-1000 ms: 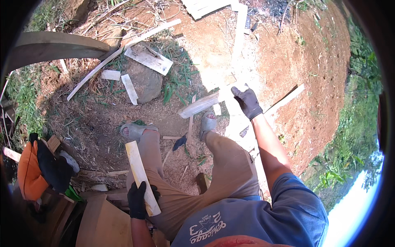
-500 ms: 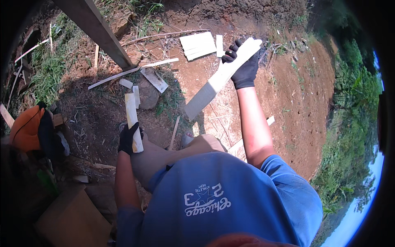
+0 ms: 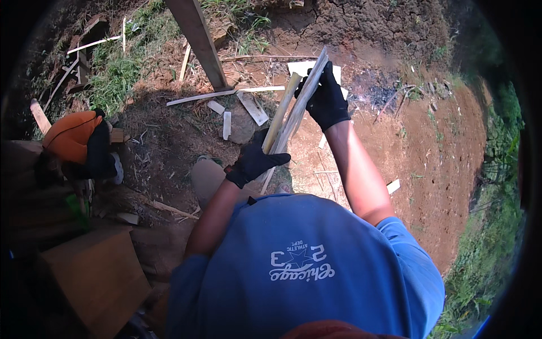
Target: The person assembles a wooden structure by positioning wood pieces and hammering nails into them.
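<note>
L hand (image 3: 254, 163) grips yellow slat (image 3: 281, 113) + grey slat (image 3: 301, 104), btm ends unclear; R hand (image 3: 328, 101) holds grey one too, fingers partly hid.

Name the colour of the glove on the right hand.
The right hand wears a black glove; it shows best in the head view.

A black-gloved left hand (image 3: 254, 162) grips the near ends of a long yellowish wooden strip (image 3: 281, 116) and a long grey-brown wooden board (image 3: 302, 104), side by side; a black-gloved right hand (image 3: 326, 100) holds the board farther up. 3 short whitish wood offcuts (image 3: 252, 108) lie at a rounded grey rock (image 3: 241, 129).
</note>
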The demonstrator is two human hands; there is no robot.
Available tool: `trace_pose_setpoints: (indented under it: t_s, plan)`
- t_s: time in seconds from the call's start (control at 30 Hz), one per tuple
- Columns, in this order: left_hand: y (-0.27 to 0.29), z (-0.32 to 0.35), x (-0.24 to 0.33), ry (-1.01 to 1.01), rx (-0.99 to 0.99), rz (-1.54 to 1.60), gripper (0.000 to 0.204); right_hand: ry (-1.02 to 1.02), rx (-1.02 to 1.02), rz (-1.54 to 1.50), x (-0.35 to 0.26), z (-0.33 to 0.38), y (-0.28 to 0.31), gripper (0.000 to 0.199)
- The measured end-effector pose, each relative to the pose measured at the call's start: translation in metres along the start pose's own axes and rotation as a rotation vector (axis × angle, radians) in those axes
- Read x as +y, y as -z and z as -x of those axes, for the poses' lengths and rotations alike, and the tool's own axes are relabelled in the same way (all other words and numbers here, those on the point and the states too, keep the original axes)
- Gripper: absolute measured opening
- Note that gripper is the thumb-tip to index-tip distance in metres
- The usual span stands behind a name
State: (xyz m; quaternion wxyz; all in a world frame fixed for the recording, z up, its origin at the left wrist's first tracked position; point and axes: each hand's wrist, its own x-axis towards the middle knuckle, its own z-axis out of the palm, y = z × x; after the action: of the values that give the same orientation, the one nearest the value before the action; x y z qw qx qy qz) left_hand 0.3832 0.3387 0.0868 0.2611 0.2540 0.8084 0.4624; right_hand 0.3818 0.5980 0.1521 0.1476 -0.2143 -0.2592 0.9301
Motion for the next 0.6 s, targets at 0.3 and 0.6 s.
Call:
trace_pose_setpoints:
  t_s: [0.3, 0.6]
  plan:
    - [0.019, 0.05, -0.047, 0.116, -0.183, 0.715, 0.063, 0.113, -0.107, 1.311, 0.004, 0.029, 0.06, 0.063]
    - [0.036, 0.113, -0.074, 0.479, 0.219, 0.711, 0.048, -0.27, -0.346, 1.574, 0.002, 0.068, 0.169, 0.039]
